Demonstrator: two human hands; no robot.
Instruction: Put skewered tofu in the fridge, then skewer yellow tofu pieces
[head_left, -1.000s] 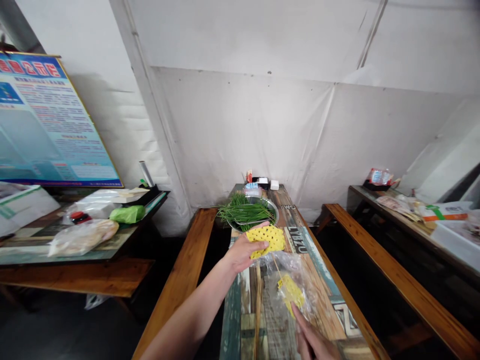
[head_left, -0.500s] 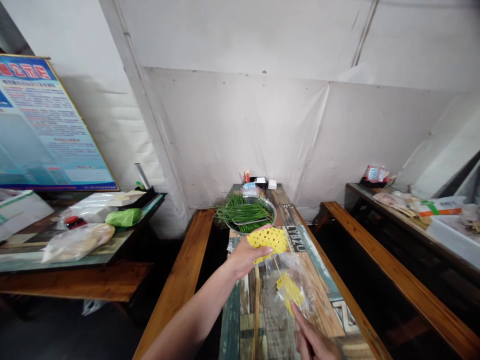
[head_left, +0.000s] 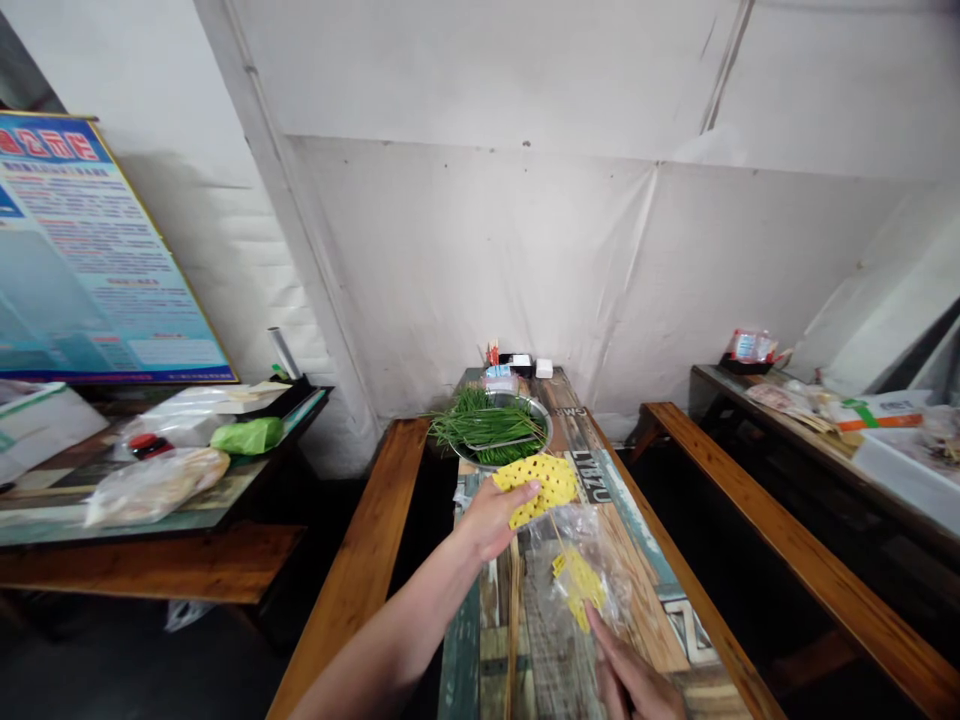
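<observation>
At the bottom of the frame, right of centre, the right hand point(head_left: 634, 680) lies on the table point(head_left: 637, 560) with its fingers pressing the near end of a clear plastic bag point(head_left: 581, 560), seemingly to pin it flat; whether those fingers pinch the film or only rest on it cannot be told. Inside the bag sits a yellow perforated piece point(head_left: 577, 592) with a thin skewer stick point(head_left: 556, 535) slanting up through the film. Just left of the bag a bundle of bamboo skewers point(head_left: 514, 610) lies lengthwise along the tabletop, within easy reach. A little higher, at centre frame, the left hand point(head_left: 491, 515) is closed on a second yellow perforated piece point(head_left: 544, 480), thumb on top and fingers beneath, lifted just above the bag's far end. Beyond it a metal bowl point(head_left: 546, 415) holds green chives point(head_left: 484, 425), and small condiment items point(head_left: 517, 365) stand against the white wall. Wooden benches point(head_left: 360, 560) run down both sides, and a side table point(head_left: 97, 500) at the left edge carries bagged goods under a blue poster point(head_left: 82, 250)
</observation>
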